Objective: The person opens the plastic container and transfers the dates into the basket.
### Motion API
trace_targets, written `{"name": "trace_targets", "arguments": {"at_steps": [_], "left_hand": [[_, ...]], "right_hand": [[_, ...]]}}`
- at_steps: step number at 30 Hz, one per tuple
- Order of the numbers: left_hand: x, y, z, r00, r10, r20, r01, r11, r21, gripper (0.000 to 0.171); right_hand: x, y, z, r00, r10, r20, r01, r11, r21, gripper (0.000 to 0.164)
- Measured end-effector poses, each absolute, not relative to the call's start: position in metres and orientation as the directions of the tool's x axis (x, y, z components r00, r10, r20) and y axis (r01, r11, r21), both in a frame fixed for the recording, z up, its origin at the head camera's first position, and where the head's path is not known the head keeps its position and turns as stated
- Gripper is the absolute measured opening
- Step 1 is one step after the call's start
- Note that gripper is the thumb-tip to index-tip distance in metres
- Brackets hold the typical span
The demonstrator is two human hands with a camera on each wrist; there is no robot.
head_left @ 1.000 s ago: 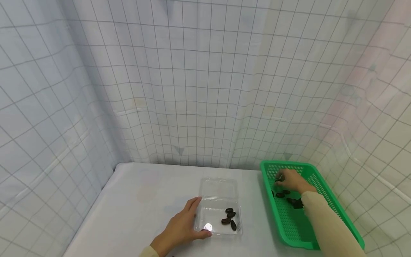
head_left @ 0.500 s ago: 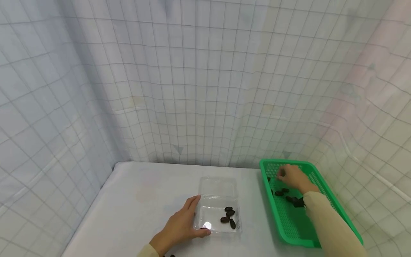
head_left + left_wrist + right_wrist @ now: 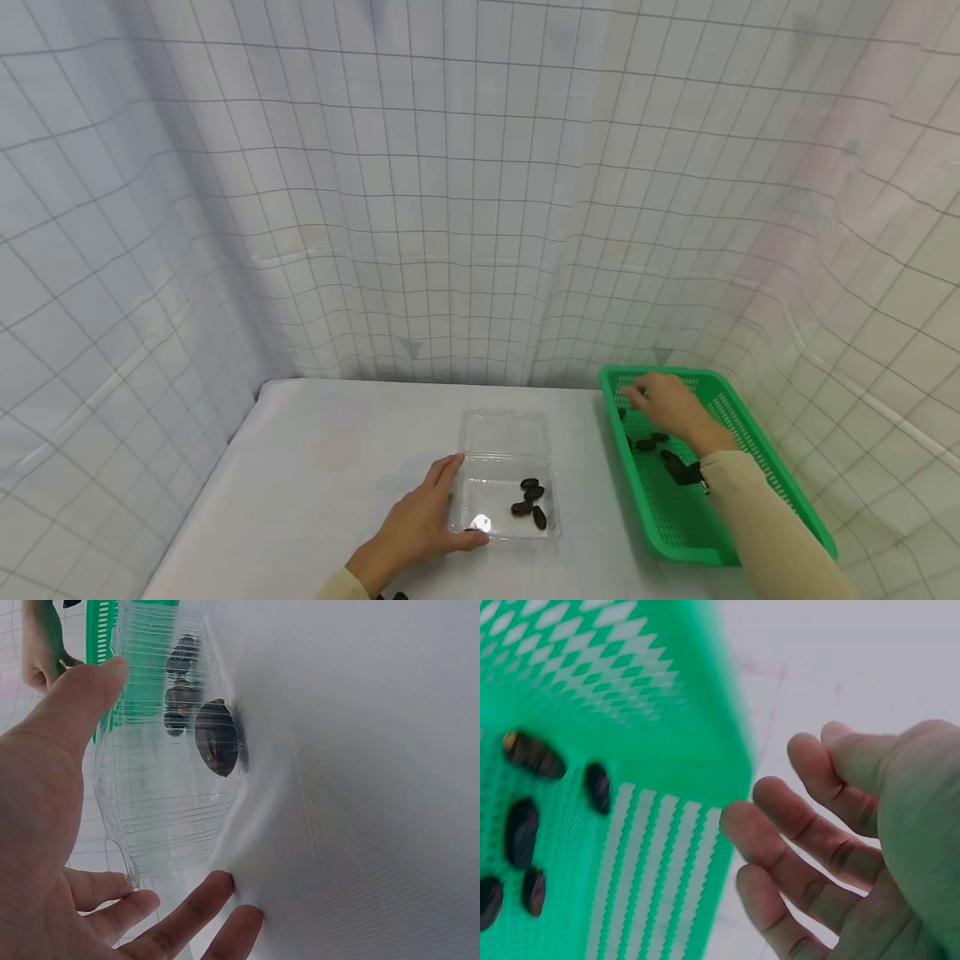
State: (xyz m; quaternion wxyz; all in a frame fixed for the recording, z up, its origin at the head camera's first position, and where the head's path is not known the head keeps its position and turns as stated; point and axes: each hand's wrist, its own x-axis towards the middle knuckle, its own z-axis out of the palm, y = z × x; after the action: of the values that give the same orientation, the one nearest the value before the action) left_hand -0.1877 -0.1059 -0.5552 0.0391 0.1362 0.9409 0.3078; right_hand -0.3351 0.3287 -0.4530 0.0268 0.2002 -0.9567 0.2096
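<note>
At the bottom edge, dark bits (image 3: 401, 596), cut off, too little shown to count. Next, left hand (image 3: 416, 521), fingers spread wide, touching one clear box (image 3: 482, 498). Inside, four dates (image 3: 534, 493) in plain sight; perhaps a fifth, mostly covered by the thumb. Further right, one basket (image 3: 678, 515), partly behind a sleeve (image 3: 772, 521); at least five dates within, one cut off in the right wrist view. Above its far corner, right hand (image 3: 670, 406), fingers loosely bent, seemingly bare.
</note>
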Motion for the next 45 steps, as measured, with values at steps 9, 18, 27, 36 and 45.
{"name": "trace_targets", "arguments": {"at_steps": [9,18,27,36,45], "left_hand": [[-0.188,-0.107,-0.553,-0.961,0.277,0.010,0.231,0.779,0.583,0.131],[-0.188,-0.106,-0.551,-0.960,0.281,-0.002,0.225,0.774,0.591,0.131],[-0.189,-0.105,-0.552,-0.958,0.286,-0.001,0.230,0.773,0.591,0.132],[-0.190,-0.104,-0.553,-0.955,0.295,-0.004,0.237,0.773,0.588,0.131],[-0.189,-0.106,-0.553,-0.956,0.294,-0.013,0.230,0.776,0.587,0.131]], "right_hand": [[-0.313,0.289,-0.440,-0.866,-0.429,0.256,-0.500,0.750,-0.434,0.013],[-0.317,0.272,-0.468,-0.681,-0.653,0.332,-0.729,0.566,-0.384,0.017],[-0.285,0.226,-0.454,-0.688,-0.716,0.121,-0.712,0.632,-0.307,0.025],[-0.278,0.201,-0.474,-0.653,-0.758,0.006,-0.728,0.625,-0.281,0.026],[-0.272,0.180,-0.478,-0.600,-0.799,-0.051,-0.768,0.592,-0.245,0.028]]}}
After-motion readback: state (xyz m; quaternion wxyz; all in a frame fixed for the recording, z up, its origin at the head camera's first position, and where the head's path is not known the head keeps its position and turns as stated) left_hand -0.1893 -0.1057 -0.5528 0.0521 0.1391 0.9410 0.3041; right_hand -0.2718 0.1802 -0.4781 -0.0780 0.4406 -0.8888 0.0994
